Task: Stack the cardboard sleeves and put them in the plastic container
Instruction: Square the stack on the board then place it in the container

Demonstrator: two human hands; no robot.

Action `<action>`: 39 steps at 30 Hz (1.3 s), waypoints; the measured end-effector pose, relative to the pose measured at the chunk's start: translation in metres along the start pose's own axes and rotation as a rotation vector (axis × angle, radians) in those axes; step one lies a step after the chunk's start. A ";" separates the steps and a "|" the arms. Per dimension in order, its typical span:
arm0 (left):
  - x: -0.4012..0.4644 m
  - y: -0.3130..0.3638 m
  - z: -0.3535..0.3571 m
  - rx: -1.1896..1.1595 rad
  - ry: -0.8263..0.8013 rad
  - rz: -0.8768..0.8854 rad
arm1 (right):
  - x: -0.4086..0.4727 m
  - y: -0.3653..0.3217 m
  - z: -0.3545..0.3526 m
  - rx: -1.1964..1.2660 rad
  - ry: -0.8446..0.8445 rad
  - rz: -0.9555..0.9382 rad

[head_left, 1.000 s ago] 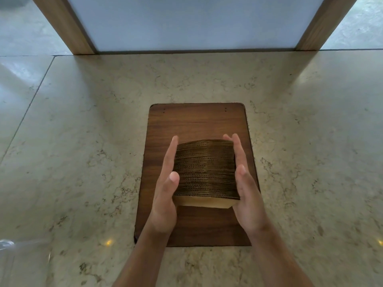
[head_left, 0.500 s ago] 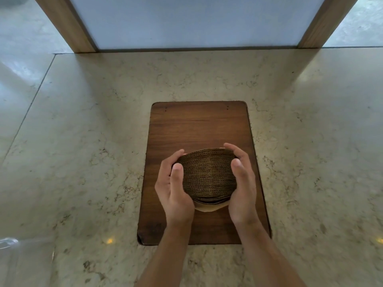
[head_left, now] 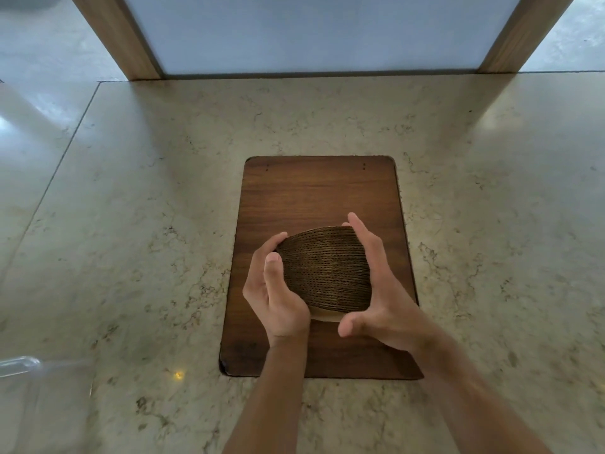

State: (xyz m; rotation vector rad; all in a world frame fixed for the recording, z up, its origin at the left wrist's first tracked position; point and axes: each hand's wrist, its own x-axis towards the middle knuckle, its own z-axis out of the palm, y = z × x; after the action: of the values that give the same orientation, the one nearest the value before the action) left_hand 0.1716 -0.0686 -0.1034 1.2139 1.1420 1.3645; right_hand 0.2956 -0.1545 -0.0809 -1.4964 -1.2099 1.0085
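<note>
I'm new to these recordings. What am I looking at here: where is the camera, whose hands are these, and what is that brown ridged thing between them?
There is no machine here. A person wears a wide-angle camera on the head, so the single view looks forward and down at their own two bare hands.

The hands hold a stack of cardboard sleeves seen edge-on, which is why it looks ridged. The left hand curls round its left side; the right hand cups its right side, thumb spread below. The stack sits over a wooden board lying on a marble counter; whether it rests on the board or is lifted, I cannot tell.

At the lower left edge, a clear plastic container is partly in view.
</note>
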 end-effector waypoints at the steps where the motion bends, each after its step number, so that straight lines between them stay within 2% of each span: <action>1: 0.000 0.000 0.001 0.004 0.000 0.002 | 0.001 0.001 -0.003 -0.048 -0.049 -0.014; 6: 0.000 -0.001 0.002 0.016 0.012 0.001 | 0.002 0.008 -0.018 -0.159 -0.171 -0.010; 9: 0.001 -0.001 0.002 0.018 -0.001 -0.003 | 0.002 0.012 -0.024 -0.265 -0.156 -0.034; 12: 0.001 0.004 -0.002 0.068 -0.087 -0.026 | 0.002 0.013 -0.026 -0.278 -0.117 -0.042; 14: 0.005 0.010 -0.015 0.040 -0.272 -0.161 | 0.002 0.015 -0.025 -0.237 -0.098 -0.021; 16: 0.016 0.013 -0.040 0.036 -0.624 -0.253 | 0.000 0.015 -0.025 -0.187 -0.081 0.021; 18: 0.033 0.016 -0.061 0.195 -0.965 -0.182 | -0.001 0.015 -0.025 -0.170 -0.075 0.039; 20: 0.047 0.018 -0.072 0.416 -1.121 -0.105 | -0.001 0.016 -0.026 -0.177 -0.082 0.037; 23: 0.056 0.014 -0.073 0.632 -1.109 -0.028 | 0.000 0.015 -0.025 -0.195 -0.079 0.041; 27: 0.052 0.012 -0.071 0.648 -1.022 -0.053 | 0.002 0.014 -0.023 -0.192 -0.078 0.060; 32: 0.041 0.020 -0.059 0.477 -0.990 -0.173 | 0.001 0.014 -0.018 -0.057 -0.088 0.114; 34: 0.034 0.025 -0.059 0.339 -0.956 -0.244 | 0.000 0.012 -0.015 0.011 -0.073 0.120; 37: 0.022 0.035 -0.061 0.107 -0.850 -0.342 | -0.004 0.000 -0.004 0.167 -0.040 0.154; 39: 0.017 0.050 -0.063 0.045 -0.764 -0.359 | -0.008 -0.012 0.004 0.233 -0.003 0.177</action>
State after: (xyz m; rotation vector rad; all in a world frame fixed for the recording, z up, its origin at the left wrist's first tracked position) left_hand 0.1045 -0.0604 -0.0568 1.3155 0.7791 0.5180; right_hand 0.2880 -0.1606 -0.0697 -1.4342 -0.9375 1.2250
